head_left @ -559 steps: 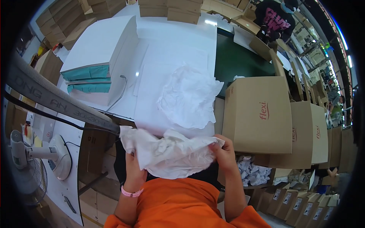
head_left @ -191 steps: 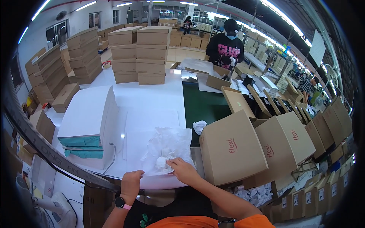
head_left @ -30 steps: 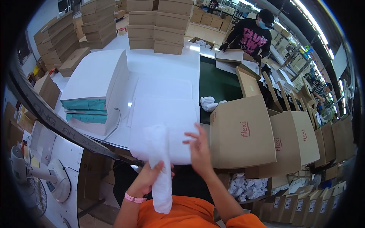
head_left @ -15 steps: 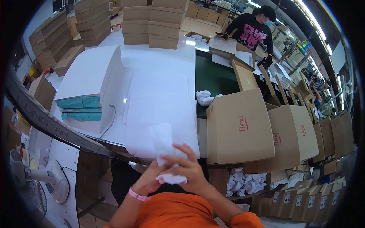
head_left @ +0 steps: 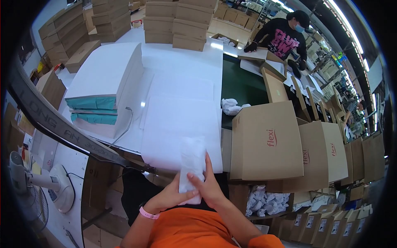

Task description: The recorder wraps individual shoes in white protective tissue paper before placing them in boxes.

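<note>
A long folded strip of white tissue paper [head_left: 192,155] stands out from between my hands, over the near edge of the table. My left hand [head_left: 171,195] is closed round its lower left side, thumb lying across the front. From the right, my right hand [head_left: 210,188] grips the same strip, with its thumb on the front and fingers along the edge. Just beyond the strip lie large flat white sheets [head_left: 178,120] on the white table. A short end of the paper shows below my thumbs.
A thick stack of white paper [head_left: 103,72] stands at the left. Boxes [head_left: 190,27] are piled behind. Open cardboard boxes [head_left: 266,144] line the right, beside a green conveyor belt [head_left: 242,82]. Crumpled paper [head_left: 266,200] fills a bin at lower right. A co-worker [head_left: 281,39] handles a box.
The loosely bunched tissue paper is now a flatter, straighter strip. My right hand has shifted from lying across it to gripping its right side. The view has turned slightly.
</note>
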Tool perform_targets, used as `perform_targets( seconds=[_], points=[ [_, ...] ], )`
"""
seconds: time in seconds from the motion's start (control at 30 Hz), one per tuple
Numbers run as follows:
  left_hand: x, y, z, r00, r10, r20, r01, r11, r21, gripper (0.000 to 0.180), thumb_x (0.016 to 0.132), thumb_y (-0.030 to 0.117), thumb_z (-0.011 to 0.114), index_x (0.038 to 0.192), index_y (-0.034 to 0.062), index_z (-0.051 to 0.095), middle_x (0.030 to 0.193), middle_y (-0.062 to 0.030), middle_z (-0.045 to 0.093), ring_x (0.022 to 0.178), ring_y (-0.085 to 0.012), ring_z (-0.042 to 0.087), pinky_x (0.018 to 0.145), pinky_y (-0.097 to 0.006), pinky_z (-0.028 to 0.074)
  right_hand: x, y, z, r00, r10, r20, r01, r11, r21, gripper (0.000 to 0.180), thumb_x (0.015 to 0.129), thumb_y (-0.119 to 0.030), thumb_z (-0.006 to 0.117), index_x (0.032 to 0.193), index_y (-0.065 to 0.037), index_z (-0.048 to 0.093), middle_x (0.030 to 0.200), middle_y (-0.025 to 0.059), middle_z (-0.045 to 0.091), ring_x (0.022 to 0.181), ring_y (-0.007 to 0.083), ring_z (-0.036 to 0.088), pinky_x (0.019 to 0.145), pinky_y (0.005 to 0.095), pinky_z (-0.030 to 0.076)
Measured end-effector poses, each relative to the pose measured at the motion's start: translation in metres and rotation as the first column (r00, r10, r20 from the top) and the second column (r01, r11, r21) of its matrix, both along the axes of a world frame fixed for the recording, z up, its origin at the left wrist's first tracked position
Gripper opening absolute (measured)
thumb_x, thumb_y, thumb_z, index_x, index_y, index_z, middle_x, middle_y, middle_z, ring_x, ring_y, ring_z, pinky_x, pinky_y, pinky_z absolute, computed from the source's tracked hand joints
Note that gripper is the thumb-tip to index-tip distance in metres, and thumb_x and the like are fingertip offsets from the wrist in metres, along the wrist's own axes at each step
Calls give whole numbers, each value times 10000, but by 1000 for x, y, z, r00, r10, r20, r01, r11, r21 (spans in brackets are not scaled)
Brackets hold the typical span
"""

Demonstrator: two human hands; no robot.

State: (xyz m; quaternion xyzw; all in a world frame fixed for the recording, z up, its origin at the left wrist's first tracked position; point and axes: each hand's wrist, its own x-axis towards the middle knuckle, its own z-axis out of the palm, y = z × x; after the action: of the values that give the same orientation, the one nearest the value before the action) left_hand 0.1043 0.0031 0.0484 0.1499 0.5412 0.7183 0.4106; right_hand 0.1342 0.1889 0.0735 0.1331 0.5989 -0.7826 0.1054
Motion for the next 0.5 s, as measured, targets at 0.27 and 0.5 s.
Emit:
perform_targets(
  seconds=[0.27, 0.5],
  points=[
    [22, -12, -43, 984, -59, 168, 46, 995, 83, 836, 1053, 191, 790, 1701, 9, 295, 1537, -87, 552, 1428, -183, 539, 1194, -371, 460, -34, 29, -18, 987, 124, 99, -104, 977, -188, 463, 1088, -296, 760, 1439, -6, 672, 1314, 100, 748, 1191, 212, 719, 1036, 393, 582],
    [33, -8, -44, 911, -71, 407, 47, 997, 68, 620, 1126, 164, 682, 1658, 27, 394, 1477, -71, 613, 1364, -184, 603, 1133, -363, 515, -1, 44, -9, 929, 329, -167, -253, 897, 364, 409, 1075, -252, 755, 1412, -21, 726, 1282, 79, 801, 1177, 216, 748, 1078, 366, 561]
  ],
)
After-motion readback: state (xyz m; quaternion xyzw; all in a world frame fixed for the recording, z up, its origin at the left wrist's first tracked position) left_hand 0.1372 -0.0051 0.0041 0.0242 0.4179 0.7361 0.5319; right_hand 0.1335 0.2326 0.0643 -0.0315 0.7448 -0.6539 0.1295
